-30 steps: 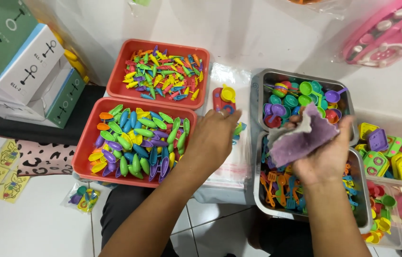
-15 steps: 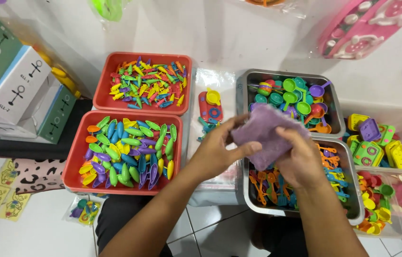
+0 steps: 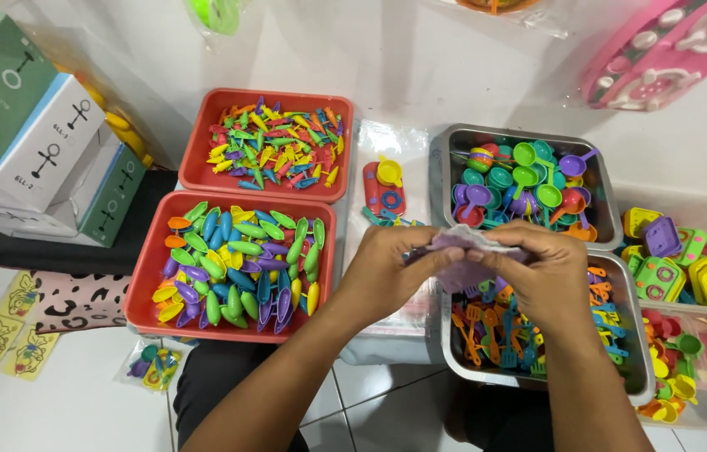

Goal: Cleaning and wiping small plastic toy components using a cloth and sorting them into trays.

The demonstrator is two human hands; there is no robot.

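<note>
My left hand (image 3: 387, 272) and my right hand (image 3: 542, 276) both grip a crumpled purple cloth-like piece (image 3: 464, 251), holding it between them above the edge of the lower metal tray (image 3: 634, 387). That tray holds several small orange and blue toy utensils. Just beyond my hands lies a clear bag with a red toy stove and a yellow cup (image 3: 385, 188). Most of the purple piece is hidden by my fingers.
Two red trays stand at the left: the near one (image 3: 146, 285) with colourful oval pieces, the far one (image 3: 196, 159) with small mixed pieces. An upper metal tray (image 3: 441, 180) holds toy pans. Clear tubs of toy stoves (image 3: 680, 268) sit right. Stacked boxes (image 3: 27, 151) at far left.
My left hand came from the bag with the red toy over to the purple piece. Both hands now hold it, lower and more bunched than before.
</note>
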